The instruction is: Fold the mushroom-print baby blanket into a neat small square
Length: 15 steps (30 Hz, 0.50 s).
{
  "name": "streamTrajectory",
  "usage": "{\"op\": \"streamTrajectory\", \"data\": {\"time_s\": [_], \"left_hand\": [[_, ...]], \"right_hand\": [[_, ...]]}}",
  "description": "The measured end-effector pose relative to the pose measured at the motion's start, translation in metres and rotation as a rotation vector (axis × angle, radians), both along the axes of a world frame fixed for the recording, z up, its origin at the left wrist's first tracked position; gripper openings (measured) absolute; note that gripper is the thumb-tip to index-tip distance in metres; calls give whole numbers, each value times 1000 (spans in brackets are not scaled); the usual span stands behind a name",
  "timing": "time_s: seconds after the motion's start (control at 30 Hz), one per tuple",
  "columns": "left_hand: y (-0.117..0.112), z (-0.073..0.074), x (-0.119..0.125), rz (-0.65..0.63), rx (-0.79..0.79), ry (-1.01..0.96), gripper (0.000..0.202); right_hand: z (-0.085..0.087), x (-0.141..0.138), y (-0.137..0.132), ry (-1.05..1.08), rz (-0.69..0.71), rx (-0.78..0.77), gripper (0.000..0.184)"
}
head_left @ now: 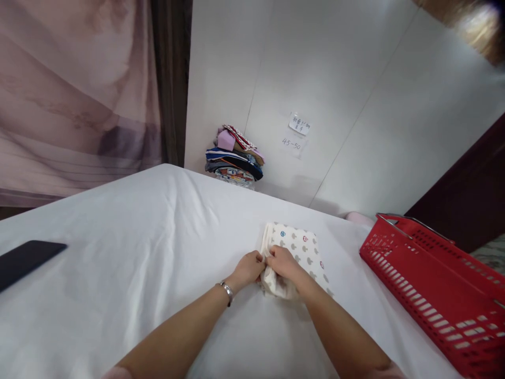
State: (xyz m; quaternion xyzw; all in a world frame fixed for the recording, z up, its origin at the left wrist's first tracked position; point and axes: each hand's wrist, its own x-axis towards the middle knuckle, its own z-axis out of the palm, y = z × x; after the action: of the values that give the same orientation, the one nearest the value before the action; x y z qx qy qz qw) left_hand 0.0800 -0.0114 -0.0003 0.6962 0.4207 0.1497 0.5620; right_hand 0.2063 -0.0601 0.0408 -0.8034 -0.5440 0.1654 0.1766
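Note:
A cream cloth garment (296, 243) printed with grey, blue and red mushroom shapes lies partly folded on the white-covered bed. My left hand (249, 268), with a silver band at its wrist, pinches the garment's left edge. Right beside it, my right hand (282, 261) grips the same edge, fingers closed on the fabric. Below the hands the near part of the cloth is bunched up. My right forearm covers some of its lower right side, and the exact kind of garment cannot be made out.
The white sheet (98, 263) has some wrinkles. A red plastic basket (426, 284) stands at the right. A dark flat object (29, 260) lies at the left edge. Stacked folded clothes (234, 158) sit against the white wall (315, 63), near handwritten labels (299, 124). A pink curtain (74, 95) hangs at the left.

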Motion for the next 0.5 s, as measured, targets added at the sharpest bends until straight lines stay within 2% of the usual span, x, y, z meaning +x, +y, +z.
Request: {"op": "streamTrajectory", "data": {"time_s": [0.07,0.13,0.27,0.37,0.5], "left_hand": [[0,1,0,-2,-13,-4,7],[0,2,0,-3,-35,-11,5],[-1,6,-1,1,-98,-51,17],[-1,9,-3,-6,-139,-83,33],[-1,9,-3,-37,-74,-19,33]], "right_hand": [[-2,-3,1,-67,10,-26,8],[-3,-4,1,-36,12,-23,13],[-4,0,-5,261,16,-44,27],[-7,6,-11,460,36,-31,24],[-10,17,-8,559,52,6,16]]}}
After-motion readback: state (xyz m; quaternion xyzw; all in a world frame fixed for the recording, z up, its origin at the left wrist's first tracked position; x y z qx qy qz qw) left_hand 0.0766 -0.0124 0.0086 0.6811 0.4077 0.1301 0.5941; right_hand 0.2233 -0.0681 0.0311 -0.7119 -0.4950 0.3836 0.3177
